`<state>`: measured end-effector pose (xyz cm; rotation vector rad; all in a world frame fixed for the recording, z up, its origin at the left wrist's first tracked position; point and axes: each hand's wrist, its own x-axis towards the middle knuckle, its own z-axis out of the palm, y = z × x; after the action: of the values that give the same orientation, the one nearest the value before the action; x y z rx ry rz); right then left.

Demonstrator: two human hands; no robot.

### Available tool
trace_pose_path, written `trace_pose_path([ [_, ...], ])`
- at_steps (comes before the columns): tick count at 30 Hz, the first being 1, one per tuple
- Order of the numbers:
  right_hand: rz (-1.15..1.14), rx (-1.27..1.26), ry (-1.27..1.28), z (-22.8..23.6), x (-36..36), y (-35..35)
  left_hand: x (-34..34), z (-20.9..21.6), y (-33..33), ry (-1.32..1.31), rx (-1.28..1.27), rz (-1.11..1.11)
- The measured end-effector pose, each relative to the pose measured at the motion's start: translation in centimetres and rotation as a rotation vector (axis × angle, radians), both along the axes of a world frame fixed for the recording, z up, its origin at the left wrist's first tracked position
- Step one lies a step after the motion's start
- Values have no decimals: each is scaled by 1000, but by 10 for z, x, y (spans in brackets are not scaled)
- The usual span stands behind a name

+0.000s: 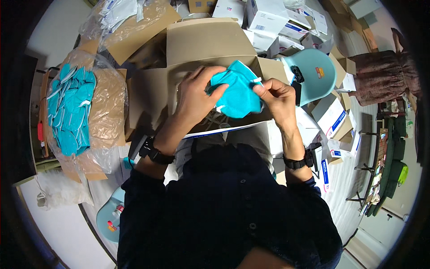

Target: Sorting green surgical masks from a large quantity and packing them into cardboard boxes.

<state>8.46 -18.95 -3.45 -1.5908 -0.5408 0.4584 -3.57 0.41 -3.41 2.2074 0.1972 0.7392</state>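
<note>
A turquoise face mask (pixel 237 94) is held up over an open cardboard box (pixel 199 40) in front of me. My left hand (pixel 197 92) grips the mask's left edge between thumb and fingers. At its right edge, next to a small white tab, my right hand (pixel 278 99) pinches the mask with thumb and forefinger. Another small white piece shows at the mask's lower left. Pale straps (pixel 217 121) lie inside the box below; the rest of its inside is partly hidden by the mask and my hands.
To the left, a plastic-lined carton holds a heap of turquoise masks (pixel 71 112). A pale blue stool (pixel 316 74) stands at the right, amid several white boxes (pixel 329 116). Another pale blue stool (pixel 107 219) is at lower left. More white boxes (pixel 266 18) are stacked beyond.
</note>
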Motion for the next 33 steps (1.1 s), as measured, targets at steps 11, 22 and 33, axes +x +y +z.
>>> trace_pose_path([
  [11,-148,225,106,13,32,-15,-22,-2,18,285,-111,-224],
  [22,-59,444,513,9,16,14,-13,8,20,-34,-956,-384],
  [33,-36,199,-17,35,23,2,-6,17,18,76,-876,-228],
])
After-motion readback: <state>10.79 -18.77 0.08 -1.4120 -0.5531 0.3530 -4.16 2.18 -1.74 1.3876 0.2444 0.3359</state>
